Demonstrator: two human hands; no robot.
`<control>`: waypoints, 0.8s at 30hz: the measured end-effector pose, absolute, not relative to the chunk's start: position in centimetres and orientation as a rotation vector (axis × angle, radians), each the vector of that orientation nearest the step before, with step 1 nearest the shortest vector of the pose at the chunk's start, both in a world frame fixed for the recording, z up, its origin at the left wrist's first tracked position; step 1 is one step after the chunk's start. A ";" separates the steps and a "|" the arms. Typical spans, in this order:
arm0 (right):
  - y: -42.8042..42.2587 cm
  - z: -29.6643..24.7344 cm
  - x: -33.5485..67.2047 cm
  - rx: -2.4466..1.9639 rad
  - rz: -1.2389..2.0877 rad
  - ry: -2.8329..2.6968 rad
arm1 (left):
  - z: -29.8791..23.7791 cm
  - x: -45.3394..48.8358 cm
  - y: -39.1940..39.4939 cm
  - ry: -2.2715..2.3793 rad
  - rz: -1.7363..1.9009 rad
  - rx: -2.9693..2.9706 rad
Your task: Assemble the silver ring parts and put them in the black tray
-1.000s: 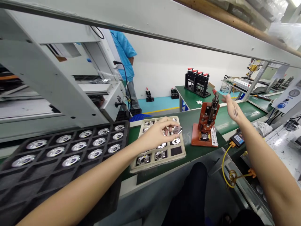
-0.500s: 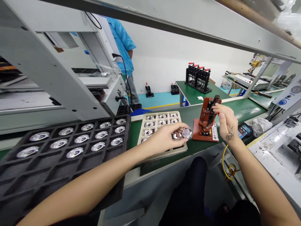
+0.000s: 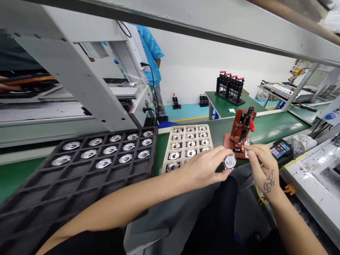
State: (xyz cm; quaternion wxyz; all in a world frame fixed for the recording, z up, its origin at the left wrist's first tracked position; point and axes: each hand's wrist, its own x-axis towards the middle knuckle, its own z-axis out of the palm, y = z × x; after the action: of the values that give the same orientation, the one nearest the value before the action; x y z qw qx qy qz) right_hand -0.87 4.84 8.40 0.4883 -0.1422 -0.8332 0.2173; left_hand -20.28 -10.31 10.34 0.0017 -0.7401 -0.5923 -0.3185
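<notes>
A round silver watch case (image 3: 230, 162) with printed marks on its back is pinched between the thumb and fingers of my left hand (image 3: 209, 164), its back turned towards me. Just beyond it stands a reddish-brown toggle press (image 3: 237, 124) with a red-tipped handle. My right hand (image 3: 262, 164) is at the press base, its thumb and fingertips drawn together by the small seat; what they hold, if anything, is hidden. Below my left wrist's far side, a cream tray (image 3: 168, 156) carries rows of silver watch cases, partly covered by my forearm.
At left lies a black foam tray (image 3: 87, 184) with watch cases in its far rows. A keypad device (image 3: 281, 150) and white cloth (image 3: 304, 144) are at right. A black fixture with red handles (image 3: 230, 88) stands behind. A person in blue (image 3: 151, 46) stands beyond the frame.
My right hand has left the press handle and come down to the base. My left hand has brought the watch case rightwards, away from the cream tray, to just before the press.
</notes>
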 end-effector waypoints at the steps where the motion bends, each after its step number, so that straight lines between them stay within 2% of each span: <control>1: 3.8 8.3 -0.7 -0.390 0.720 -2.056 | 10.4 -20.2 -10.3 -1.837 -0.994 -2.336; 3: 2.4 8.2 -0.5 -0.455 1.063 -2.087 | 10.6 -20.0 -10.3 -1.809 -1.003 -2.369; 6: 1.6 8.0 -0.9 -0.479 1.330 -2.009 | 10.7 -19.7 -10.3 -1.890 -1.176 -2.432; 8: 1.3 7.6 -1.3 -0.481 1.413 -1.963 | 10.3 -19.4 -10.7 -2.044 -1.541 -2.449; 11: 0.4 6.4 -1.7 -0.486 1.466 -1.974 | 8.5 -19.1 -12.0 -2.272 -2.286 -2.289; 13: -0.3 4.9 -1.5 -0.488 1.463 -2.029 | 6.7 -20.1 -13.3 -2.367 -2.499 -2.108; 15: -0.4 2.9 -1.0 -0.521 1.445 -2.111 | 5.1 -22.8 -15.4 -2.513 -2.240 -1.905; 18: 0.3 -0.6 0.4 -0.640 1.435 -2.224 | 3.9 -29.6 -20.3 -2.695 -1.278 -1.406; 24: 2.9 -5.2 3.7 -0.962 1.517 -2.188 | 3.9 -42.8 -32.0 -2.854 -0.766 -0.782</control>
State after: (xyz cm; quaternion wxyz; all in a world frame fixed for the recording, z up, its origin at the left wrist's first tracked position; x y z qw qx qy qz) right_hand 3.66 2.86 -5.20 0.1548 -0.3359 -0.7634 0.5295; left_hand -42.81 -31.95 3.85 0.0424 -0.2555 -0.9329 -0.2504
